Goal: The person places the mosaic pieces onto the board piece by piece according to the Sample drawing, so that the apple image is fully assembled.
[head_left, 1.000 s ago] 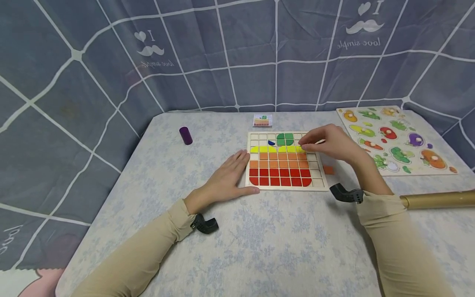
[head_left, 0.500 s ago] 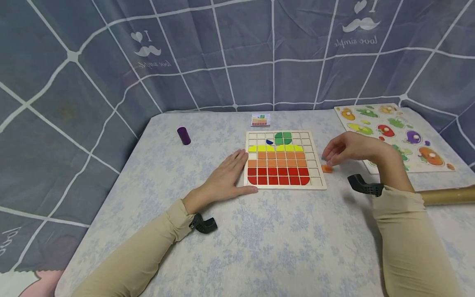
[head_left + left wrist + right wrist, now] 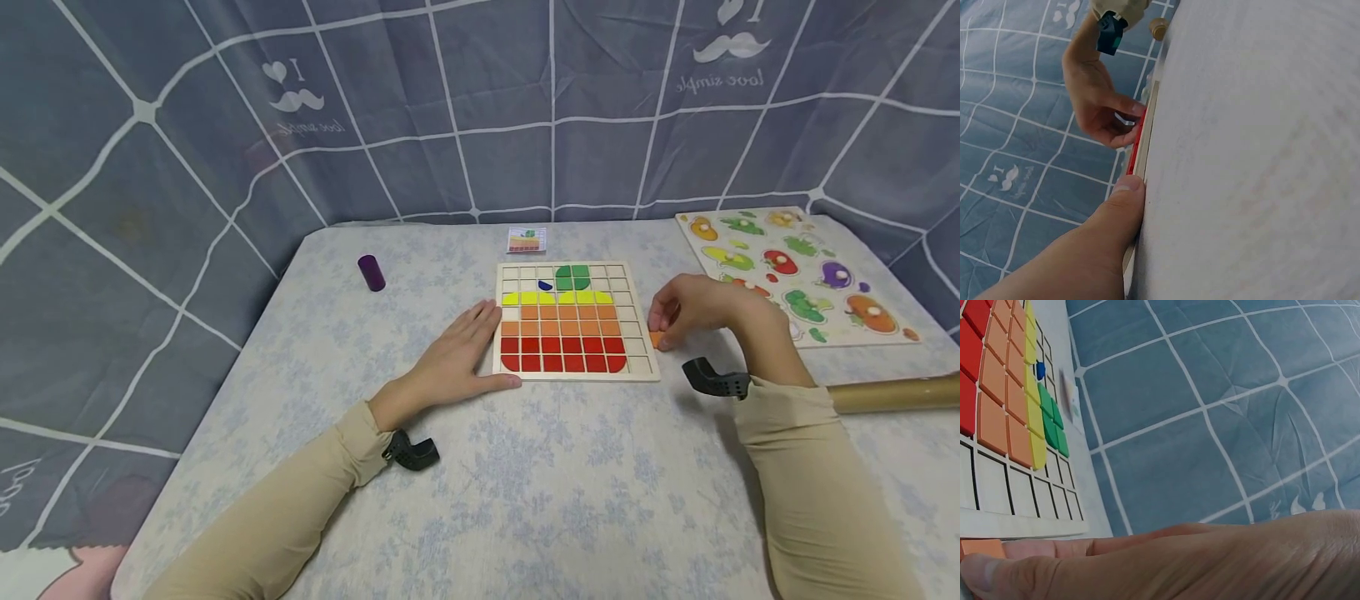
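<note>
A wooden grid board [image 3: 640, 351] lies on the table, filled with red, orange, yellow and green tiles and one small blue piece [image 3: 545, 286]. Just off its right edge, my right hand [image 3: 701, 304] pinches an orange square tile [image 3: 656, 339]. In the right wrist view the thumb lies on that orange tile [image 3: 982, 547], and the fingertips are partly out of frame. My left hand [image 3: 457, 354] rests along the board's left side with its fingers straight. Its thumb [image 3: 1126, 186] touches the board's near edge in the left wrist view.
Behind the board stands a small picture card [image 3: 527, 241]. A purple cylinder [image 3: 371, 273] lies at the back left. To the right are a vegetable peg puzzle [image 3: 716, 242] and a gold tube [image 3: 892, 394]. Tiled-pattern cloth hangs around the table [image 3: 525, 500].
My right hand has left the right end of the yellow row, moved right off the board, and taken hold of the orange tile there. My left hand has stayed in place.
</note>
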The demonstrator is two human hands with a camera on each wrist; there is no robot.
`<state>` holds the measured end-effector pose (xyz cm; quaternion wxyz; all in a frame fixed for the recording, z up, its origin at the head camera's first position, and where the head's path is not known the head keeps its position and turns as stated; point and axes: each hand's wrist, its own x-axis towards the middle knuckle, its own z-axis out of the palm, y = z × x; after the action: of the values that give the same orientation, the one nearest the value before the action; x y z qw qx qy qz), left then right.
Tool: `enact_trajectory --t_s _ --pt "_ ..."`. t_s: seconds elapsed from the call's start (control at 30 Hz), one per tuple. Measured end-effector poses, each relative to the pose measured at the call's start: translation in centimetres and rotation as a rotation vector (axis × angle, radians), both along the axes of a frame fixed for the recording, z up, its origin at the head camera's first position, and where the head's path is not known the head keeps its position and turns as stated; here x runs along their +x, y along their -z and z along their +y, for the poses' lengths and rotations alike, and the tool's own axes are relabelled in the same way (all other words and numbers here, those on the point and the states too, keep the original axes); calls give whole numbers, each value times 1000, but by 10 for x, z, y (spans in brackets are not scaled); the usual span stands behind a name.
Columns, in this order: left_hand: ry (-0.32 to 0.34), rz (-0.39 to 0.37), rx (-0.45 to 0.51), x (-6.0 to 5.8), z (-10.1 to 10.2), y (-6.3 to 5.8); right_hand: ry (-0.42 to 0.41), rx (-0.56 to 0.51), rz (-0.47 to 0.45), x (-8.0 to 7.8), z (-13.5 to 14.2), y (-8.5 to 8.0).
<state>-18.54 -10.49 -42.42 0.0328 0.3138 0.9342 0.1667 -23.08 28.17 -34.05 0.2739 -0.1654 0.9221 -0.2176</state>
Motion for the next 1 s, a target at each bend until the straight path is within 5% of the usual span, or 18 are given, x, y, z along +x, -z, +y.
enact_trajectory --t_s 0.4,0.6,1.0 --pt "2 4 -5 1 0 -2 -24 -59 -3 1 9 0" --pt "5 4 -6 2 1 -2 2 -176 27 1 16 -3" --pt "5 9 6 2 0 0 31 -414 175 -3 -31 16"
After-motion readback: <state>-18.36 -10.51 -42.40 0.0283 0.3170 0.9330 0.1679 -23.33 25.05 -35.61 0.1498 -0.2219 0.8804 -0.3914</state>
